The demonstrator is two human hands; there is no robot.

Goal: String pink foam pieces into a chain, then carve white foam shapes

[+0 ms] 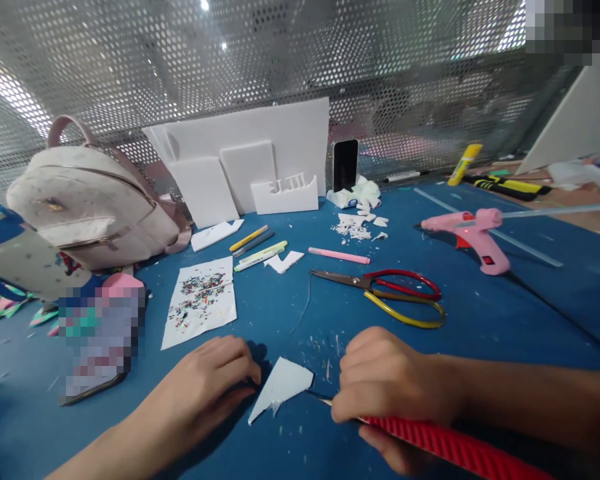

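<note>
A small pointed piece of white foam board [283, 383] with a ragged lower edge lies flat on the blue table. Just left of it is my left hand [215, 373], fingers loosely bent and thumb apart, with nothing in it. My right hand [385, 380] is closed around a craft knife [430, 437] with a red ribbed handle. The knife's thin pointed tip reaches the foam piece's right corner; whether they touch I cannot tell. Beyond the hands lie scissors [380, 290] with one red and one yellow handle loop.
Right stands a pink glue gun [480, 233] with its cord trailing. A paper [223, 270] holding colourful bits, several pens [339, 256] and foam scraps [353, 227] lie farther back. Foam boards [205, 190], a phone [345, 167] and a backpack [100, 200] line the mesh wall.
</note>
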